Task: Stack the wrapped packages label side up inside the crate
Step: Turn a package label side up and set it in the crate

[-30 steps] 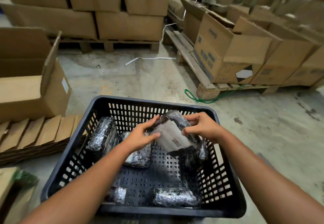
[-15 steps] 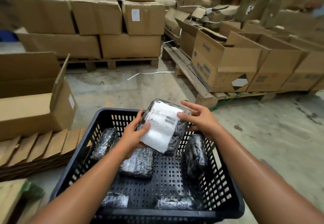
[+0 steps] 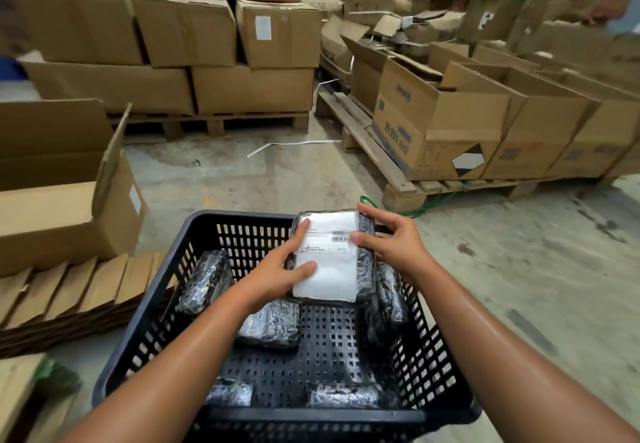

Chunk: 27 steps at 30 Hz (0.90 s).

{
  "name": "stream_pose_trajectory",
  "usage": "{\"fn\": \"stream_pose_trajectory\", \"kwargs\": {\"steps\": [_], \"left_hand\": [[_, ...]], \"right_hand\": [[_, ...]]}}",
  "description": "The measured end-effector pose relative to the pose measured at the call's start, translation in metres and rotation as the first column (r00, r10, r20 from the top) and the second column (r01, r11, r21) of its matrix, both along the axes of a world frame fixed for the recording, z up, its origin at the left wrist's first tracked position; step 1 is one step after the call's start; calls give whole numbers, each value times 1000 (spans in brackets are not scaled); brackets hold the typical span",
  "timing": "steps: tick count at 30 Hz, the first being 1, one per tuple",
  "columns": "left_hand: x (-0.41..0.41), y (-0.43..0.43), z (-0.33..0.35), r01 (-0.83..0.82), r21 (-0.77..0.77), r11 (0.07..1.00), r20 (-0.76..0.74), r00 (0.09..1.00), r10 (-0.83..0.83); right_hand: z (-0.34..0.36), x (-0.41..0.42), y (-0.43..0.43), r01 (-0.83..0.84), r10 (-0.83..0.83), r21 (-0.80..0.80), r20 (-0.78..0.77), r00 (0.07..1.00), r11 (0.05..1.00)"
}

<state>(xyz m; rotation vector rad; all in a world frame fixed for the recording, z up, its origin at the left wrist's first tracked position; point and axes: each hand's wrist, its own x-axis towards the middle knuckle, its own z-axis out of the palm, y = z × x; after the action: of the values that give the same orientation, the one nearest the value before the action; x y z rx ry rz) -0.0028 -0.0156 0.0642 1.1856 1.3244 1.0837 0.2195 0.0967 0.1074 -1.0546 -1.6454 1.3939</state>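
Note:
A black perforated plastic crate point(image 3: 145, 349) stands on the floor in front of me. Both hands hold one wrapped package point(image 3: 329, 279) above its far part, with the white label facing up. My left hand point(image 3: 277, 276) grips the package's left side and my right hand point(image 3: 391, 241) grips its right side. Several other black film-wrapped packages lie in the crate: one leaning against the left wall point(image 3: 204, 279), one under my left wrist point(image 3: 273, 324), one along the right wall point(image 3: 388, 297), and two at the near wall point(image 3: 343, 396).
Flattened cardboard sheets point(image 3: 69, 290) and an open carton point(image 3: 62, 207) lie left of the crate. Wooden pallets with cartons point(image 3: 446, 130) stand at the right and behind. A green cord point(image 3: 426, 208) trails on the concrete floor by the pallet corner.
The package has been lifted and turned from edge-on in the crate to label side up, then straightened between both hands. My view has tilted upward.

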Motion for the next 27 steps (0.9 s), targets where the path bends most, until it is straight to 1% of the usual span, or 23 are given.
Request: {"fn": "stream_pose_trajectory", "kwargs": {"steps": [2, 4, 5, 7, 9, 10, 11, 12, 13, 14, 15, 19, 23, 25, 26, 27], "left_hand": [[0, 3, -5, -20, -73, 997, 152, 988, 31], [0, 7, -10, -17, -151, 988, 249, 967, 55], [-1, 9, -13, -11, -186, 983, 267, 962, 61], [-3, 12, -22, 1, -240, 971, 251, 966, 61], [-3, 14, -31, 29, -299, 954, 226, 973, 41], [0, 15, -37, 41, -331, 943, 187, 982, 22], [3, 15, -42, 54, -350, 935, 102, 995, -19], [6, 16, -49, 73, -364, 929, -28, 996, -89], [9, 16, -56, 96, -378, 921, -158, 973, -166], [11, 17, -63, 119, -390, 913, -257, 938, -231], [12, 18, -70, 141, -405, 903, -312, 907, -282], [14, 29, -90, 191, -443, 876, -442, 804, -399], [19, 40, -111, 122, -388, 913, -565, 752, -341], [21, 44, -121, 110, -354, 929, -581, 752, -311], [22, 44, -126, 97, -342, 935, -608, 736, -299], [20, 46, -131, 78, -332, 940, -664, 688, -292]], "right_hand": [[-2, 0, 0, -10, 7, 41, 76, 997, 999], [-5, 2, 2, -131, 118, 39, 241, 963, 991], [-8, 4, 3, -218, 199, 15, 354, 914, 976], [-16, 2, 3, -349, 324, -61, 543, 775, 935], [-28, -1, 0, -392, 373, -127, 655, 657, 911], [-35, -2, -2, -399, 382, -152, 706, 597, 904], [-43, -2, -4, -402, 384, -173, 751, 537, 899], [-51, -1, -5, -401, 386, -194, 787, 482, 895], [-61, 1, -8, -395, 391, -217, 811, 436, 893], [-71, 3, -12, -382, 394, -239, 824, 407, 893], [-81, 5, -16, -365, 396, -254, 829, 395, 896], [-108, -1, -24, -335, 387, -263, 838, 385, 905], [-121, -19, -19, -305, 369, -270, 866, 337, 913], [-128, -22, -16, -287, 365, -279, 875, 317, 916], [-131, -23, -15, -286, 359, -276, 883, 303, 918], [-134, -24, -14, -287, 352, -270, 891, 287, 919]]}}
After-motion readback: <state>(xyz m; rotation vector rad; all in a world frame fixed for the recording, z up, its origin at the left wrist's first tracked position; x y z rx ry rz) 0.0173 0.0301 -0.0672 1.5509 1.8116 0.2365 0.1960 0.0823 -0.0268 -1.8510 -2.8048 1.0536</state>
